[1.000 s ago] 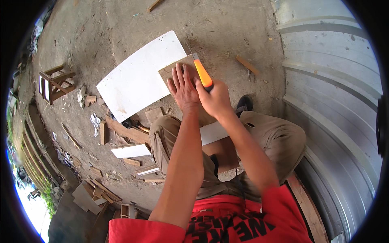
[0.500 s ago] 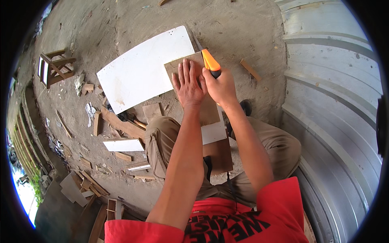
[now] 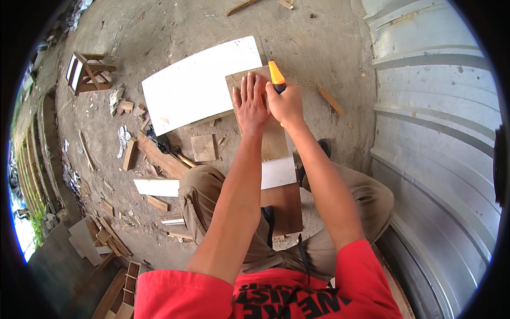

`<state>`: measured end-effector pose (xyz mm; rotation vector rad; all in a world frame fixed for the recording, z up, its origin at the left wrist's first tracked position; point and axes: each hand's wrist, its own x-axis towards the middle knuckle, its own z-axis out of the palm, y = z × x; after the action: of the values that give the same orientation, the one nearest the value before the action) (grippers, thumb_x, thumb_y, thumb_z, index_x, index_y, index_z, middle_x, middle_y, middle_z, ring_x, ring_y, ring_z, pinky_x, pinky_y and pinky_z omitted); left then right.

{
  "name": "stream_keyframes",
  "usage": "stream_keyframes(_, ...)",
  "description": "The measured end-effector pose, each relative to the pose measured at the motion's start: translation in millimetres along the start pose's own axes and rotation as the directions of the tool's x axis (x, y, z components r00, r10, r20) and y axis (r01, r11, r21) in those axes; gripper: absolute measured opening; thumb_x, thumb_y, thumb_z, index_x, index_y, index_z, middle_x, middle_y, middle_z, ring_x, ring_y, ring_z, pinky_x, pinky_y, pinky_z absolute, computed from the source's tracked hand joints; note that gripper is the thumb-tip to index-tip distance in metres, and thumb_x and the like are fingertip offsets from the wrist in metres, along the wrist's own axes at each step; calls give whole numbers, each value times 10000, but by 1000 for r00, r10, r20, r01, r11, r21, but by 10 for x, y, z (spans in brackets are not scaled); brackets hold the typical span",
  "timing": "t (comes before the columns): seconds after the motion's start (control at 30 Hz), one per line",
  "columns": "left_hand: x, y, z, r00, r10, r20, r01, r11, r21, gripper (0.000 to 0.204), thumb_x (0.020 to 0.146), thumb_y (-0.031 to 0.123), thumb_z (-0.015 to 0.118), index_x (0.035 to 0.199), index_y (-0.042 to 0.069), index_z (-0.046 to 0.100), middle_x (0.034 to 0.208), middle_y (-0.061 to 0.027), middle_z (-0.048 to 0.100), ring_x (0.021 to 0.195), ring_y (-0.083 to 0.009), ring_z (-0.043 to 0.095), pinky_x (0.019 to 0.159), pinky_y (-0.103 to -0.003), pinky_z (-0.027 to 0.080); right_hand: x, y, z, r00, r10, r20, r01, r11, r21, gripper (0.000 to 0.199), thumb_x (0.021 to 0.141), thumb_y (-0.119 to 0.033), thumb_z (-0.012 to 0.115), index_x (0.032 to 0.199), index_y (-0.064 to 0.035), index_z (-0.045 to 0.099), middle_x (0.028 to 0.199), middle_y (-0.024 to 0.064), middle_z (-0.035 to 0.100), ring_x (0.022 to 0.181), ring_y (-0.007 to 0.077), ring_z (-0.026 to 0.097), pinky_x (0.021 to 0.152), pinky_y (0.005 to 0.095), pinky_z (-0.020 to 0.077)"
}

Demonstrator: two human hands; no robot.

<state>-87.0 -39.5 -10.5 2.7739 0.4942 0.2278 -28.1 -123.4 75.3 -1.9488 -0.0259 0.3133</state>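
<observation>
My left hand (image 3: 251, 110) lies flat with its fingers apart on a brown wooden board (image 3: 275, 146), pressing near its far end. Just beside it, my right hand (image 3: 287, 105) is wrapped around the orange and black handle of a handsaw (image 3: 276, 74), at the board's right edge. The saw's blade is hidden or too faint to make out. The board rests over a white piece (image 3: 278, 173) and a darker brown board (image 3: 285, 207) between my legs. A large white panel (image 3: 199, 80) lies beyond it, partly overlapped by the board's far corner.
Wood offcuts and a small square board (image 3: 204, 148) lie on the ground to the left. A small wooden stool (image 3: 91, 73) stands at the far left. Ridged metal sheeting (image 3: 435, 111) rises along the right. One loose wooden strip (image 3: 331, 101) lies right of my hands.
The view has shifted slightly. My right hand and the saw have moved a little against the board, and the blade, earlier visible past its far edge, no longer shows. My left hand stays put.
</observation>
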Motion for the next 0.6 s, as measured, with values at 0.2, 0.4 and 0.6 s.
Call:
stream_keyframes(0.2,71,-28,-14,992,-44,-114,23,984,-179,587,963,326,512,1482,103,355,1593,-98,310,1506,-251,218,1235,-470,106,0,19,37,1000,10,-11,-10,1000,1,322,859,-227,625,717,62,627,629,227,634,614,373,670,573,441,480)
stream_keyframes(0.4,722,-194,-182,998,-52,-46,53,998,21,528,999,328,473,1455,78,384,1561,-110,349,1485,-250,259,1226,-477,151,-47,-67,23,999,-11,-40,9,999,-52,314,861,-214,629,710,61,616,612,215,621,593,363,660,560,438,469)
stream_keyframes(0.6,1347,-415,-192,913,146,380,-226,959,173,453,1047,377,360,1422,135,438,1575,-65,341,1470,-217,296,1218,-452,199,-34,-52,33,997,-54,-54,52,998,-44,275,849,-176,646,707,56,610,619,213,620,584,351,659,550,438,460)
